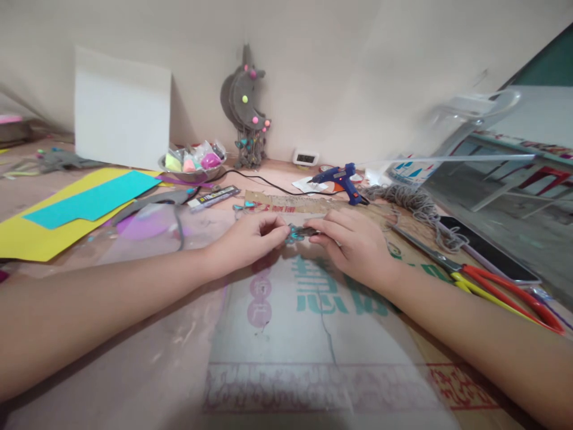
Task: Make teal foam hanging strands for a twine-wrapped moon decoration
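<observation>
My left hand (250,239) and my right hand (353,242) meet at the middle of a flattened cardboard sheet (322,334). Both pinch a small teal and grey craft piece (298,233) between their fingertips, holding it low over the cardboard. The piece is mostly hidden by my fingers, so its shape is unclear. Another small teal piece (245,206) lies just beyond my left hand.
A blue glue gun (340,179) with a black cord lies behind my hands. Grey yarn (412,209), red and yellow scissors (492,286) and a phone (487,251) lie on the right. Yellow and teal sheets (67,209), a bowl of coloured bits (192,164) and a grey moon ornament (246,107) are left and behind.
</observation>
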Motion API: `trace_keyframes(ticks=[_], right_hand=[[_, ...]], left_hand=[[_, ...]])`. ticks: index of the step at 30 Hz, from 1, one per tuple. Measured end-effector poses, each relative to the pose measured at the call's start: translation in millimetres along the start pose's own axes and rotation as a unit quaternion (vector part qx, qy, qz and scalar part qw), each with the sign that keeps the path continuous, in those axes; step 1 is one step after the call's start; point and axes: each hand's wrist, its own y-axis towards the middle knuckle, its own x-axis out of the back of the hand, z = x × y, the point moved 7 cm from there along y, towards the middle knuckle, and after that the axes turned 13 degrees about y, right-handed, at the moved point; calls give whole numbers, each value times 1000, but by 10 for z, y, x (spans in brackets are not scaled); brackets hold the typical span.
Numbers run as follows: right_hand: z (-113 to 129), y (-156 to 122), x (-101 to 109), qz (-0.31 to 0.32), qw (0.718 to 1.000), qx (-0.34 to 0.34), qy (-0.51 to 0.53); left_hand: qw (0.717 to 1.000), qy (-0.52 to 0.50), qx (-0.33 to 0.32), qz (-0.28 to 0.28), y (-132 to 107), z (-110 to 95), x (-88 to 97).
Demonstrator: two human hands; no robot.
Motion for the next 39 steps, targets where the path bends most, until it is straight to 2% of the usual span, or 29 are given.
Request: trace_keyframes(ticks=[4, 14, 22, 29, 39], right_hand=[[11, 4, -2, 5, 999, 25, -31], [21, -13, -43, 20, 997, 38, -59], [25, -8, -33, 22, 998, 42, -50], [43, -7, -26, 0, 998, 59, -37], [28, 0, 33, -28, 999, 27, -17]], left_hand=[[1000, 18, -21, -11, 15, -3, 14], [998, 51, -44, -6, 19, -22, 11], [999, 43, -28, 2, 23, -20, 0], [998, 54, -28, -1, 16, -23, 2], [998, 50, -37, -18, 14, -42, 29]])
